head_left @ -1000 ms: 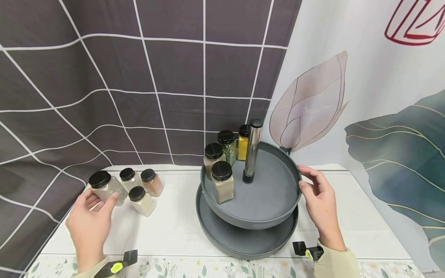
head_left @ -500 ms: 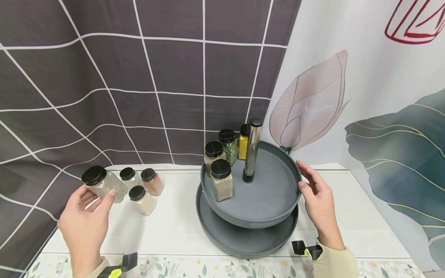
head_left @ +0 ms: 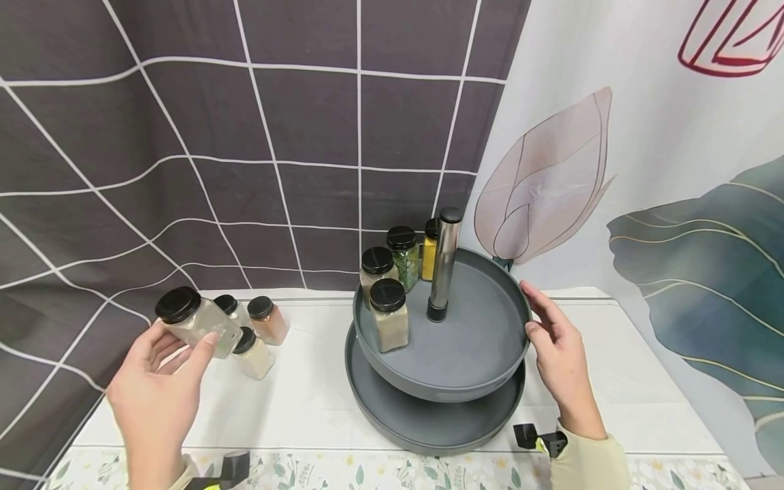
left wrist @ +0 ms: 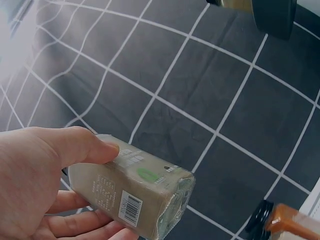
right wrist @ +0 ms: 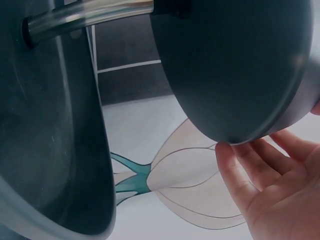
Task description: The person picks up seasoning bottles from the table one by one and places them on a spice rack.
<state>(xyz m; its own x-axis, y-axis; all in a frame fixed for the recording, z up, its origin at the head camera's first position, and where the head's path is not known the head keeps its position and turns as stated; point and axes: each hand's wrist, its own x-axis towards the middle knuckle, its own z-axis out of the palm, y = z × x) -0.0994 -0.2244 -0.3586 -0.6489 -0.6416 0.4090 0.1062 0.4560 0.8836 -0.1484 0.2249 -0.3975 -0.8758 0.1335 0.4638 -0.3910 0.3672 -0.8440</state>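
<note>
My left hand (head_left: 162, 388) grips a square spice jar (head_left: 205, 327) with a black lid, tilted in the air at the left. Its beige powder, green label mark and barcode show in the left wrist view, where the hand hides its lid. Close behind it stand three smaller black-lidded jars: an orange-brown one (head_left: 268, 324), a pale one (head_left: 257, 361) and a partly hidden one (head_left: 235, 309). Against the outer wall of the upper tray of a grey two-tier turntable (head_left: 478, 340) rest the fingertips and thumb of my right hand (head_left: 563, 361), its fingers fairly straight.
On the upper tray stand a front beige jar (head_left: 390, 330), another beige jar (head_left: 376, 269), a green herb jar (head_left: 406, 265) and a yellow jar (head_left: 429, 258), beside a metal post (head_left: 444, 265). A grey checked curtain (head_left: 306, 136) hangs behind the white table (head_left: 306, 381).
My left hand lifts the jar slightly, moving it left and then back right, over the small jars. The upper tray's jars shift slightly clockwise. My right hand slides slightly along the rim, away from me.
</note>
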